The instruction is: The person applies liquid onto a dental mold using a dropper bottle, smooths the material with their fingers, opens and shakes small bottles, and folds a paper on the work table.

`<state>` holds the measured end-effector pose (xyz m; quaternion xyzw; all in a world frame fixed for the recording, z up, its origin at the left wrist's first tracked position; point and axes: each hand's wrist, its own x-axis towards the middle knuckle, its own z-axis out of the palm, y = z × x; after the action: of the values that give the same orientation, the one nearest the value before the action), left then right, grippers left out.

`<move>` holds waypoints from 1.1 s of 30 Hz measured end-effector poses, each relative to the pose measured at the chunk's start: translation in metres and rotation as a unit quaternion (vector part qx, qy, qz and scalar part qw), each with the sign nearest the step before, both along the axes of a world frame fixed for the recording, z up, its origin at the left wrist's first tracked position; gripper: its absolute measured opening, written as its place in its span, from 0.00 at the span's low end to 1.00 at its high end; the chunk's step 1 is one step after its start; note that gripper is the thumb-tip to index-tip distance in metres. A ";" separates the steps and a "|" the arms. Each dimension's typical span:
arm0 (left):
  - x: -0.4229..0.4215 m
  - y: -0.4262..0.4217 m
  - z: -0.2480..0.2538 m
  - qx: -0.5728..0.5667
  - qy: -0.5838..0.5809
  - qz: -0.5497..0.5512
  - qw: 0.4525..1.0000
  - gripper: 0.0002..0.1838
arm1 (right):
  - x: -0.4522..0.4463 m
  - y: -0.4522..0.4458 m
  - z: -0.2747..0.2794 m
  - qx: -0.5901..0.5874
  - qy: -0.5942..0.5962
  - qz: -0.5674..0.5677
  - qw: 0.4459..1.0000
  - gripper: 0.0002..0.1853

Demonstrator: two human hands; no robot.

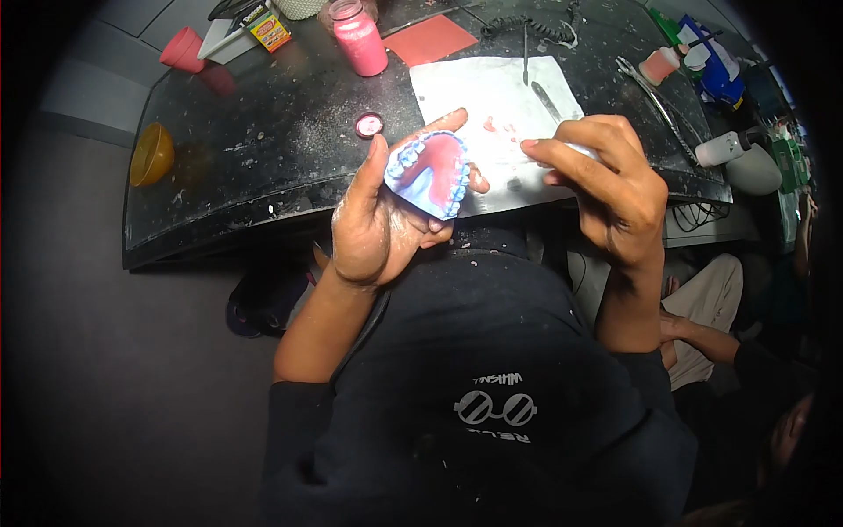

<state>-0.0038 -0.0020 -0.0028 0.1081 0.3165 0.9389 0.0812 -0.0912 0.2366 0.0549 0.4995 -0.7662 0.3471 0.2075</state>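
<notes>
Pink and blue, the dental cast (446,155) rests in my left hand (369,230) near the tabletop (272,162) edge, between thumb and fingers (454,118). I judge it stiff, fairly light, chip-prone at the teeth (460,181), safest held by its base. My right hand (622,186) bends its fingers nearby; I cannot tell their grip

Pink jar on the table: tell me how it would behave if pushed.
The jar looks taller than wide, so a push high up could tip it. Its rounded sides suggest it may roll once on its side. Pink contents show well up inside, so it probably feels weightier than an empty one.
</notes>
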 end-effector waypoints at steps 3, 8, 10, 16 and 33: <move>0.000 0.000 -0.002 -0.002 0.000 0.007 1.000 0.46 | -0.008 0.003 -0.004 -0.030 -0.029 -0.006 0.999 0.23; 0.001 0.001 0.002 -0.036 0.001 0.026 0.999 0.47 | -0.058 0.034 -0.039 -0.178 -0.171 -0.129 0.960 0.06; 0.001 0.001 0.000 -0.019 0.007 0.018 1.000 0.48 | -0.073 0.048 -0.049 -0.199 -0.218 -0.179 0.938 0.08; 0.000 0.003 0.001 -0.031 0.003 0.024 0.999 0.48 | -0.062 0.043 -0.040 -0.179 -0.057 -0.330 0.925 0.25; 0.007 0.007 0.006 -0.026 -0.015 0.052 0.998 0.46 | 0.028 -0.022 -0.021 0.047 0.054 -0.045 0.996 0.27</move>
<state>0.0029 0.0053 0.0031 0.0749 0.3452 0.9347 0.0400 -0.0636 0.2147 0.0343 0.4917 -0.7909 0.2736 0.2405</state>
